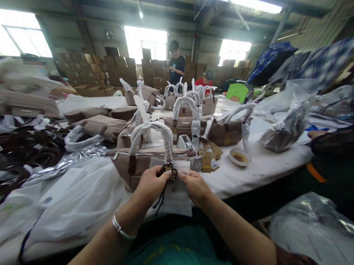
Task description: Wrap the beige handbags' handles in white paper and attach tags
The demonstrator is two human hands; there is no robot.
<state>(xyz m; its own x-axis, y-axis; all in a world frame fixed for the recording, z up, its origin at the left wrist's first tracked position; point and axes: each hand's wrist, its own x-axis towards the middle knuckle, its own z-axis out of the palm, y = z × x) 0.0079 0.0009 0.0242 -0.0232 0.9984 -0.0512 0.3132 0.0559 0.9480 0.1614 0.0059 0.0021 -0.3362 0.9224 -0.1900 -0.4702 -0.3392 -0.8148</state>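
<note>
A taupe handbag with a zipped top and paper-wrapped handles stands on the table in front of me. My left hand pinches a small dark charm with a tan pattern that hangs at the bag's front. Dark cords dangle below the charm. A sheet of thin white paper lies behind and under it, against the bag. My right hand grips this sheet near its upper right edge between thumb and fingers.
Brown hang tags, a tape roll and a tape dispenser lie beyond the bag. More handbags stand farther back. Coiled brown straps and white wrapping are left. A person's sleeve is at right.
</note>
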